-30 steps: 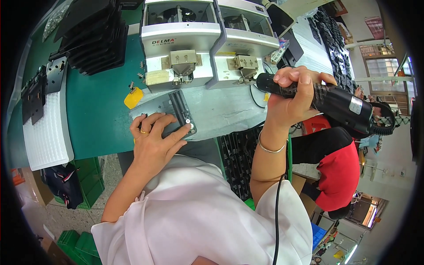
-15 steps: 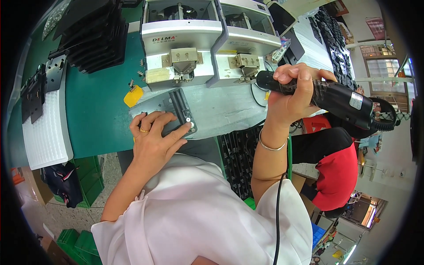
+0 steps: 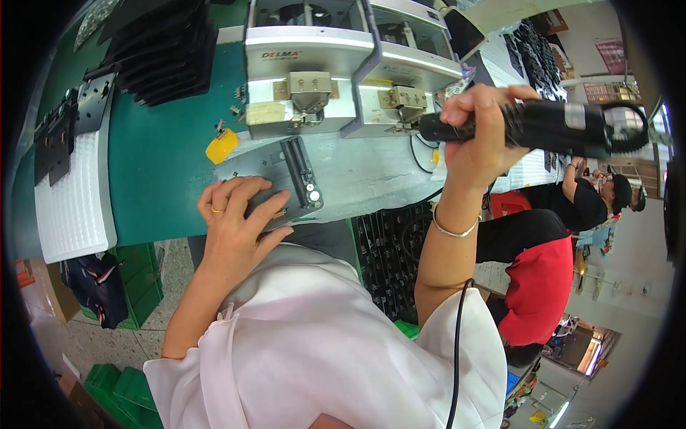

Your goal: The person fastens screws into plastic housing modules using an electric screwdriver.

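My left hand (image 3: 239,218), with a gold ring, lies flat on a grey metal plate (image 3: 275,182) near the front edge of the bench, fingers spread over its lower part. A black ribbed bar with a round silver fitting runs down the plate's right side. My right hand (image 3: 480,132) grips a black electric screwdriver (image 3: 543,125), held level above the bench with its tip pointing left toward two white screw feeder machines (image 3: 343,68). A silver bracelet sits on that wrist.
Green mat (image 3: 161,164) covers the bench. A white ribbed tray (image 3: 71,207) with black metal parts lies at the left, stacked black trays (image 3: 161,50) behind it. A yellow piece (image 3: 221,145) lies by the plate. A rack of black parts (image 3: 389,257) sits below the bench. Other people (image 3: 572,207) work at the right.
My right hand has held the screwdriver in nearly the same place, its tip close to the right feeder machine. My left hand stays pressed on the plate.
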Available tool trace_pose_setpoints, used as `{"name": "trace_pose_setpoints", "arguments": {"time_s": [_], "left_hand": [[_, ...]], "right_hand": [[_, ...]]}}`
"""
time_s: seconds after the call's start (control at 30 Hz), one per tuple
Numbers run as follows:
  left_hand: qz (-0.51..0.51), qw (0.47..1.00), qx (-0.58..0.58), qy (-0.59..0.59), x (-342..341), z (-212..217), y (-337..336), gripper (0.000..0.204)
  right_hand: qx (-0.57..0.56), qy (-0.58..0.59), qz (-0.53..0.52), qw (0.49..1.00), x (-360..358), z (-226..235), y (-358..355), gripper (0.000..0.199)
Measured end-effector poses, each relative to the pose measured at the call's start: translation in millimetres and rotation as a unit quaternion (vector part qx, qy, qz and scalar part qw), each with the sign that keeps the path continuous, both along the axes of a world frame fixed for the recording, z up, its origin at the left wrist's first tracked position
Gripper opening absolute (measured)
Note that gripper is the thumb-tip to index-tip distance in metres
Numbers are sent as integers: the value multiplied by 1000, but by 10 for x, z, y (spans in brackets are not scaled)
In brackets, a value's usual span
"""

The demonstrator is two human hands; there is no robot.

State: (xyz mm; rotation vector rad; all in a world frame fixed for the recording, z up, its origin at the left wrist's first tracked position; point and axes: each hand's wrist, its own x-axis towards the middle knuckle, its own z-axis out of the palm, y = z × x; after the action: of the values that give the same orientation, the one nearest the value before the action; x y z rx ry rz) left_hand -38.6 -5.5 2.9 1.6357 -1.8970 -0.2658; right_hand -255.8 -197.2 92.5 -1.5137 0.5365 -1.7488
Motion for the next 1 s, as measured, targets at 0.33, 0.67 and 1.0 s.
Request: {"name": "trace_pose_setpoints", "arguments": {"time_s": [0.33, 0.67, 1.0], "left_hand": [[18, 999, -35, 10, 126, -124, 117, 29], [24, 999, -44, 1, 116, -171, 158, 27], [28, 999, -44, 5, 107, -183, 153, 25]], "right_hand": [[130, -87, 233, 960, 388, -222, 720, 37], [144, -19, 228, 963, 736, -517, 990, 45], [124, 21, 242, 962, 768, -605, 977, 44]]}}
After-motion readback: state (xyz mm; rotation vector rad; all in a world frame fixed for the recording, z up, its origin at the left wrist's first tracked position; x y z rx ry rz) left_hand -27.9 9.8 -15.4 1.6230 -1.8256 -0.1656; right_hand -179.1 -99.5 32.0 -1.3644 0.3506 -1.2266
